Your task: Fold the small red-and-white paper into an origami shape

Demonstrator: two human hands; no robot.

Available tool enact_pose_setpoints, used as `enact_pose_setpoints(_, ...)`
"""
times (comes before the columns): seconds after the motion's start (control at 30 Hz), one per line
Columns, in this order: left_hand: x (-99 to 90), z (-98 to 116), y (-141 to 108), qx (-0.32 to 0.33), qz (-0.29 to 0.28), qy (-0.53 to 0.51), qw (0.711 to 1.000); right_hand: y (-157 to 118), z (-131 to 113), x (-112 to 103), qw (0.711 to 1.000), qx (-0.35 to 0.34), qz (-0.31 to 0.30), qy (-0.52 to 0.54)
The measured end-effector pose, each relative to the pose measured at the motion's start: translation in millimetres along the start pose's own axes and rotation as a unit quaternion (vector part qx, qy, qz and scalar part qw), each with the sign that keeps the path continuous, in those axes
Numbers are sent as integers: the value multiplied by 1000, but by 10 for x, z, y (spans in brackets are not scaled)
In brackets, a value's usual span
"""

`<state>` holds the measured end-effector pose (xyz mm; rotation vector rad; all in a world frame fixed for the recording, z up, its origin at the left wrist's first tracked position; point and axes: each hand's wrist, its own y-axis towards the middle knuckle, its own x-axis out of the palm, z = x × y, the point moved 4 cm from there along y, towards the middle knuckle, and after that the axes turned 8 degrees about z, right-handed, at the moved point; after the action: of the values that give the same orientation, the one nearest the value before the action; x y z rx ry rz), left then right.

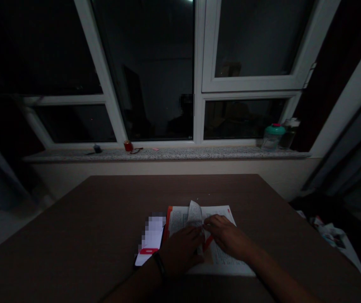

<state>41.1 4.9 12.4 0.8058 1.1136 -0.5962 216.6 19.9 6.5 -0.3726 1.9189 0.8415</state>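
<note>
An open book (227, 263) with printed pages and orange-red edging lies on the brown table. One of its pages (194, 210) is curled up and folded over near the middle. My left hand (182, 246), with a dark band at the wrist, rests across the left side of the book, its fingertips closed on the folded page and its thumb lower down. From the right, my right hand (226, 235) pinches the same page close to the left fingertips. A red patch (208, 241) shows between the hands. Dim light hides the exact finger contact.
Left of the book lies a phone (153, 235) with a lit, partly blurred screen. The brown table (104, 219) reaches toward a speckled windowsill (174, 154). On the sill stand a green-lidded bottle (273, 136), another clear bottle (289, 132) and a small red container (128, 146).
</note>
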Motion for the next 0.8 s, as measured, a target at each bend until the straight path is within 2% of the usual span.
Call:
enact_pose_setpoints(0.27,-92,39,-1,-16,-59,-16,998,15,-37,-3,1000,4,-12,-16)
enact_pose_setpoints(0.57,-124,7,-26,24,-60,-26,998,21,-40,14,999,27,-22,-24)
enact_pose_setpoints(0.8,-67,-43,-35,30,-43,-41,998,21,-38,10,999,28,-7,-20)
